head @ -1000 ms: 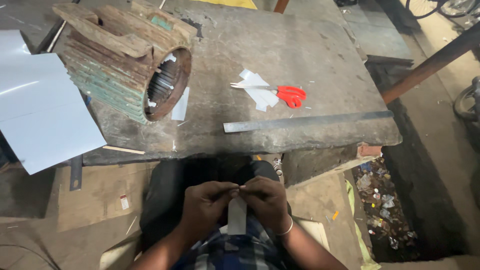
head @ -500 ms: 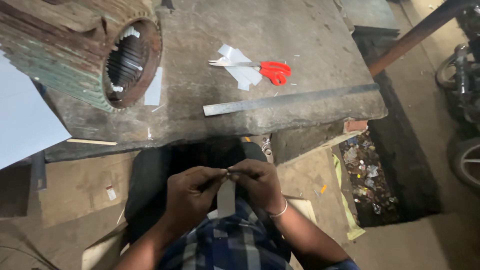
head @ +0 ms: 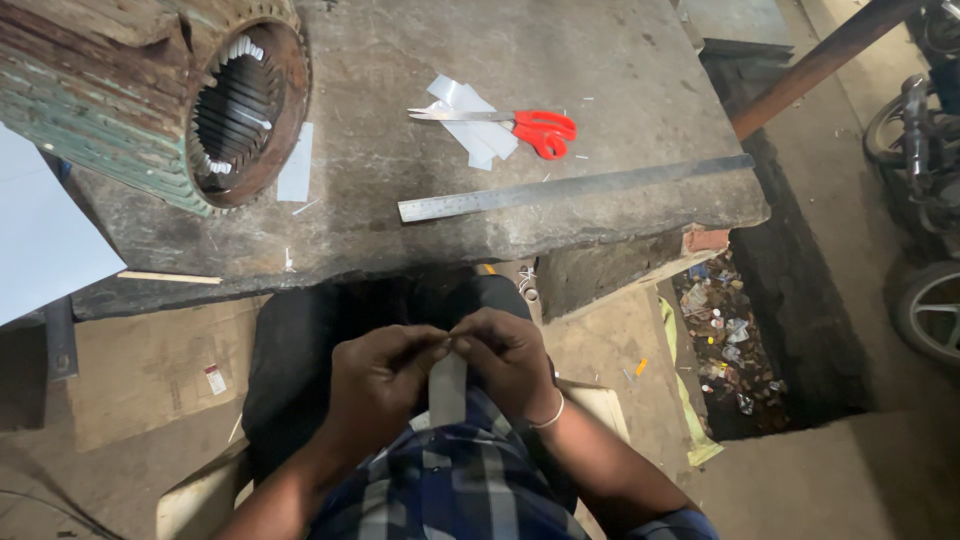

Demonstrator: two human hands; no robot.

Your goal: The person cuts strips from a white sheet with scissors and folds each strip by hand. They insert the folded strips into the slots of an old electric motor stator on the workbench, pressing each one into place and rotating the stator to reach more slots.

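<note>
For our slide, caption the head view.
Both hands, left hand and right hand, pinch a pale strip below the workbench.

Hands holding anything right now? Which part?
Yes: left hand and right hand both pinch the top end of a pale paper strip, which hangs down over the lap.

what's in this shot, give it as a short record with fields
left hand: left hand pinches the top of the paper strip
right hand: right hand pinches the same end
strip: pale, hangs down over the lap
bench: stone slab
on bench: red scissors on paper scraps; steel ruler near the front edge
far left: rusty stator, bore facing the person
</note>
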